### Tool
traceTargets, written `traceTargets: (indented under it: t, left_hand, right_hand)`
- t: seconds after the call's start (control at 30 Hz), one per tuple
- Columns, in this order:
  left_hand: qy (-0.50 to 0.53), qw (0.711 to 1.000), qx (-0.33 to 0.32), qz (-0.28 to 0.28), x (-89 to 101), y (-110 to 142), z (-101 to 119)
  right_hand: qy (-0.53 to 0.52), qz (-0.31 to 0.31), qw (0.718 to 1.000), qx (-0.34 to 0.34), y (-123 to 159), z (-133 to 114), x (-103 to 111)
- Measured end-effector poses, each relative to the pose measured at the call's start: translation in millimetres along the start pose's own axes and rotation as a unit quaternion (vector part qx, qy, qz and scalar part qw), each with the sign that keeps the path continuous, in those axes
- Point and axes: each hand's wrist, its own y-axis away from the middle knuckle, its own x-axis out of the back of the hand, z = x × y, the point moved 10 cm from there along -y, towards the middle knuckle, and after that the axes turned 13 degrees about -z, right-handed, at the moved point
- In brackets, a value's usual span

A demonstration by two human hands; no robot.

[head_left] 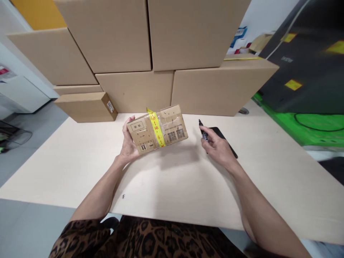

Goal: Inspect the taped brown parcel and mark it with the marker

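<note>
My left hand grips the left end of a small cardboard box and holds it tilted just above the pale table. A yellow tape strip with red print runs across the box, and printed labels show on its near face. To the right, my right hand is closed around a black marker whose tip points away from me. A flat black object lies on the table under and beside that hand.
Large plain cardboard boxes are stacked along the table's far edge. A flatter box with a barcode label lies at the back left. A black and green surface rises at the right.
</note>
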Motion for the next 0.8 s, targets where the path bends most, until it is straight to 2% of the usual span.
traceTargets:
  t: [0.1,0.23,0.3,0.4,0.47,0.53,0.63,0.7,0.8]
  left_hand:
    - [0.034,0.999,-0.001,0.003,4.5,-0.1,-2.1]
    - [0.021,1.000,-0.018,0.015,4.3,-1.0,8.4]
    - [0.021,0.999,-0.024,0.024,3.0,-1.8,13.2]
    - [0.037,0.999,-0.014,0.025,0.9,-2.9,12.5]
    - [0.037,0.999,-0.003,0.027,1.2,-2.7,8.7]
    - [0.028,0.999,0.002,0.026,2.0,-2.1,5.3]
    - [0.004,1.000,-0.009,0.020,2.0,-1.6,5.1]
    - [-0.012,1.000,-0.022,0.015,1.6,-1.8,7.8]
    - [-0.030,0.999,-0.039,0.013,1.5,-2.8,14.0]
  right_hand:
    - [-0.177,0.033,0.980,0.086,5.5,-3.2,10.1]
    - [-0.358,0.013,0.916,0.179,10.9,-15.0,12.6]
    - [-0.378,0.052,0.899,0.213,14.8,-19.4,20.2]
    - [-0.372,0.192,0.884,0.209,23.7,-13.6,39.2]
    - [-0.382,0.277,0.859,0.198,31.5,-9.7,49.9]
    - [-0.402,0.325,0.833,0.197,38.6,-11.6,57.1]
    - [-0.424,0.351,0.806,0.219,49.8,-25.6,65.4]
    - [-0.422,0.354,0.800,0.238,57.9,-38.1,69.2]
    - [-0.390,0.301,0.830,0.262,60.7,-60.6,66.3]
